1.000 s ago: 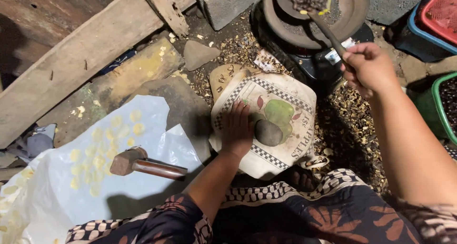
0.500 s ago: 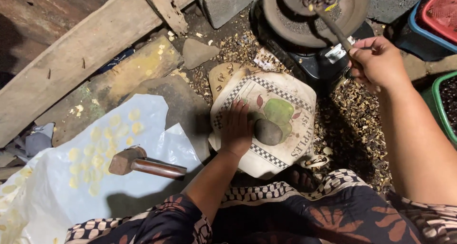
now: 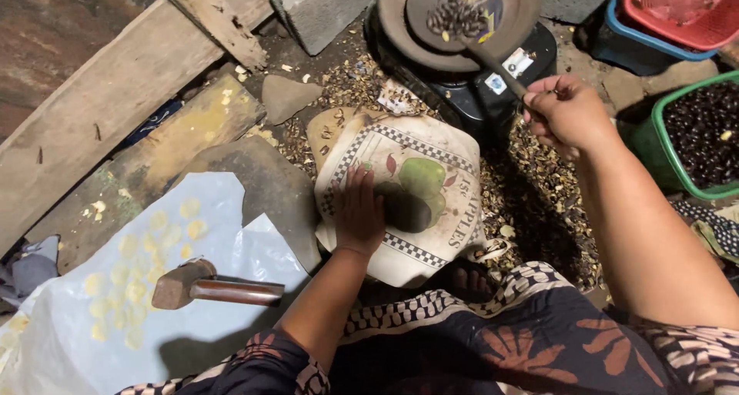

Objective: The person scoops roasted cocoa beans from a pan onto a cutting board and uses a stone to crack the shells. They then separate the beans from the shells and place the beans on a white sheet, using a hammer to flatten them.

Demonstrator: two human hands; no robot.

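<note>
As we look down, our left hand (image 3: 360, 214) lies flat and open on the cloth (image 3: 419, 187), our right hand (image 3: 566, 114) squeezes a ladle (image 3: 473, 33) of dark seeds at 1 o'clock, over the pan (image 3: 400, 18), hammer (image 3: 212, 287) at 8 o'clock on the sheet (image 3: 231, 233).

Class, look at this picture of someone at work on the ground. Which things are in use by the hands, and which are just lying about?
In use:
left hand pressing on the printed cloth
right hand gripping the ladle, which holds dark seeds
round pan under the ladle

Lying about:
hammer on the plastic sheet
green basket
red basket
wooden plank
</note>
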